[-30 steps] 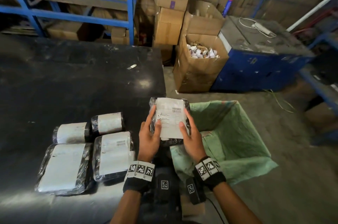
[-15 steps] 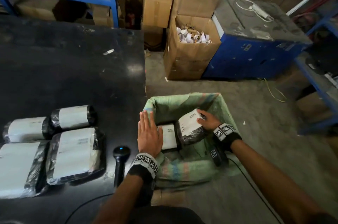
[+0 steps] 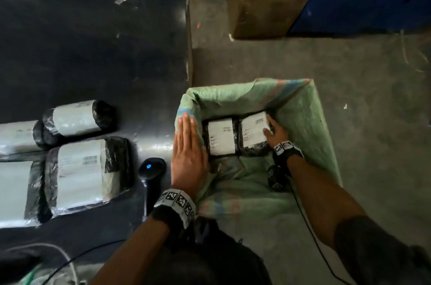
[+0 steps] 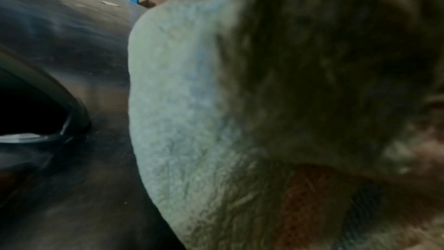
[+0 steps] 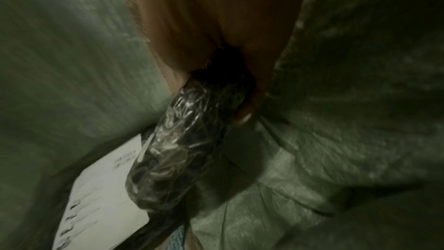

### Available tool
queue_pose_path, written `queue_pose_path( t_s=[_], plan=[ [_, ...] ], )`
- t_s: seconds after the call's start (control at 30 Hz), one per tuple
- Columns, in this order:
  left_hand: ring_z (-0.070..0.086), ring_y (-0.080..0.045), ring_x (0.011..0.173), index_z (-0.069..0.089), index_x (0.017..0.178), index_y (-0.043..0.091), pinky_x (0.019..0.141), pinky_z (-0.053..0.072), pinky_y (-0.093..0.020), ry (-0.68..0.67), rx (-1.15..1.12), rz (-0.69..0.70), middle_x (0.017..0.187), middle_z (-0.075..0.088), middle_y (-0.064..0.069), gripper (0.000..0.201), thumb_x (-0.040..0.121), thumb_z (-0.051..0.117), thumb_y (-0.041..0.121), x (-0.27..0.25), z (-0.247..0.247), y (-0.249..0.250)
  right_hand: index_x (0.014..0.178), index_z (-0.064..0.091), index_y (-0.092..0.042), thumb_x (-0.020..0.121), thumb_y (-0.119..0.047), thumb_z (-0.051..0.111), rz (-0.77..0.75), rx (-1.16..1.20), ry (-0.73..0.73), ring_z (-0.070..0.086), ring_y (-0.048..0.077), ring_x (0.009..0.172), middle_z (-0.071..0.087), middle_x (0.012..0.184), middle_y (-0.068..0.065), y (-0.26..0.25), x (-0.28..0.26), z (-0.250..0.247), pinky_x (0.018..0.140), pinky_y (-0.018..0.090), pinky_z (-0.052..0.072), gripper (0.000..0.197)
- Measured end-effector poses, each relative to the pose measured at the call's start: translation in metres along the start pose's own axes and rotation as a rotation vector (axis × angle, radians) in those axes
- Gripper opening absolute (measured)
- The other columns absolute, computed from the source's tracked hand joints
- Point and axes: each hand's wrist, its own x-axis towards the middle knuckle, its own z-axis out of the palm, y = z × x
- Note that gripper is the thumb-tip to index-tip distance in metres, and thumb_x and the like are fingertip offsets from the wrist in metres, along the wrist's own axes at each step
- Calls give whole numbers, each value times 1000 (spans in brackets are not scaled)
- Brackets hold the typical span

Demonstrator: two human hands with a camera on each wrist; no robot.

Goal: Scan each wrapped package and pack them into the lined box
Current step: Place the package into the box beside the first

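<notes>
The right hand [image 3: 271, 132] reaches down into the lined box [image 3: 321, 121], its fingers and thumb curled round the right end of a wrapped package [image 3: 253, 132]. That package lies on the box floor against the far wall, label up, its long axis running from the far wall toward the near one. In the right wrist view the package [image 5: 177, 140] shows crinkled, glossy black film, gripped at its end by the fingers [image 5: 254, 86].

A second package [image 3: 221, 136] lies just beside it on the left, parallel, label up, the two touching along their long sides. The box lining is a woven green sack, folded over the rim, with faded coloured stripes.

The left hand [image 3: 186, 156] lies flat on the box's left rim, fingers straight and pressed together, holding nothing.

On the black table [image 3: 93, 40], near its right edge, stands a dark handheld scanner [image 3: 151, 168] with a blue light. Left of it lie four more film-wrapped parcels [image 3: 86, 168] with white labels, two of them roll-shaped.
</notes>
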Motion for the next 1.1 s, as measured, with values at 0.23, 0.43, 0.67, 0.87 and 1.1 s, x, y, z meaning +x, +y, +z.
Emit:
queue_pose_path(
  t_s=[0.23,0.43,0.67,0.87,1.1],
  plan=[
    [1,-35,156,14,156,-7,126,16,-47,-23,11,-20,166,5,-24,73,96,53,9,16,6,6,151,38,-31,93,-13,56,32,-116,61,55,37,124,53,140,24,42,34,28,107,41,43,63],
    [-1,-35,156,13,157,-5,125,19,-48,-20,50,-30,167,3,-23,73,96,51,9,11,11,8,159,11,-23,101,-11,42,88,-425,-16,39,38,138,25,158,22,39,38,37,109,36,35,67],
    [-3,-33,156,8,158,-1,125,17,-50,-67,83,-64,168,-1,-20,84,92,53,25,9,7,5,157,21,-15,99,-25,39,82,-579,-237,31,32,146,21,163,12,-19,28,4,119,38,28,62],
    [3,-32,156,7,160,4,127,11,-45,-92,-17,-40,168,-1,-16,84,97,48,42,8,-16,-5,127,64,-7,99,-37,47,-163,-507,-181,56,37,124,62,134,18,-138,-69,-37,105,41,44,45],
    [57,-33,114,62,132,10,100,47,-47,125,-253,9,124,63,-13,49,95,48,40,-7,-89,-69,127,64,-25,96,-41,50,-529,-170,-118,69,21,103,75,111,-1,-215,-211,5,92,39,53,37]
  ],
)
